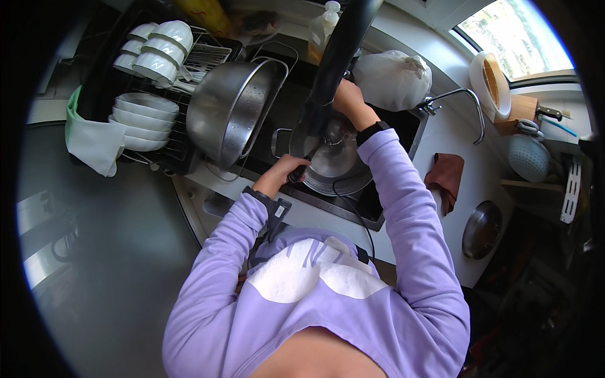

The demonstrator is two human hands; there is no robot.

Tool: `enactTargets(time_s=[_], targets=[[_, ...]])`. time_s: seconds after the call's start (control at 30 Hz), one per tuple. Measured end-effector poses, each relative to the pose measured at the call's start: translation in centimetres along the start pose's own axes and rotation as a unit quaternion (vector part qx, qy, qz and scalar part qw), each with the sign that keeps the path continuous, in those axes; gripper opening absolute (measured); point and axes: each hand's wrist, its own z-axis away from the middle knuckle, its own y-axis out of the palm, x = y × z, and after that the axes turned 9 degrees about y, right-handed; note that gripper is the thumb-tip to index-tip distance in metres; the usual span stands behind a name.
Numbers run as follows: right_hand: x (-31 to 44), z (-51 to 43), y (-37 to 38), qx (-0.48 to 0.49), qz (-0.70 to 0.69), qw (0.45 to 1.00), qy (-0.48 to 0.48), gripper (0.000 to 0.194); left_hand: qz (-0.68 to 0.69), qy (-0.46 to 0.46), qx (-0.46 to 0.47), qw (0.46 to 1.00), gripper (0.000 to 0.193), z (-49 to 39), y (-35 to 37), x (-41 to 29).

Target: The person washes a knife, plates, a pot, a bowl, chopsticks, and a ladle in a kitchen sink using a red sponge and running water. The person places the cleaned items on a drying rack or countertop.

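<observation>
A large round metal pan (350, 182) rests in the dark sink, below and behind a thick black tube that crosses the view. My left hand (289, 171) is closed on the dark handle of a utensil (312, 153), whose far end lies over the pan's inside. Above the pan's far side is my right hand (350, 101), beside the black tube (333, 61). The tube and the back of the hand hide its fingertips, so what it touches cannot be told.
A big steel bowl (212, 111) leans by a dish rack with stacked white bowls (144, 123). Right of the sink are a faucet (472, 106), a brown cloth (445, 177) and a round metal lid (482, 230). A white plastic bag (394, 80) sits behind.
</observation>
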Motion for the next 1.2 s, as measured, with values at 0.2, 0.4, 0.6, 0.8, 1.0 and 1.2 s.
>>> enactTargets(time_s=[0.2,0.4,0.6,0.8,1.0,1.2], targets=[[-0.9,5.8,0.8,-0.062,-0.132,0.989,0.038,0.057,-0.010,0.019,0.027,0.999,0.009,-0.6,0.9,-3.1],[0.6,12.6,7.5,0.273,-0.544,0.681,0.406,0.051,0.007,0.012,0.025,1.000,0.012,2.7,1.6,-5.3],[3.6,14.3,9.0,0.323,-0.773,0.444,0.318,0.026,0.035,0.044,0.032,0.998,0.016,7.7,2.5,-5.0],[2.5,14.4,9.0,0.259,-0.774,0.419,0.398,0.030,0.033,0.046,0.052,0.997,0.022,14.3,3.4,-4.9],[1.6,14.8,9.4,0.237,-0.795,0.388,0.402,0.030,0.055,0.064,0.067,0.994,0.019,18.3,4.1,-5.0],[2.0,15.2,8.0,0.276,-0.812,0.360,0.367,0.023,0.321,-0.018,0.133,0.938,0.031,18.7,4.2,-5.1]])
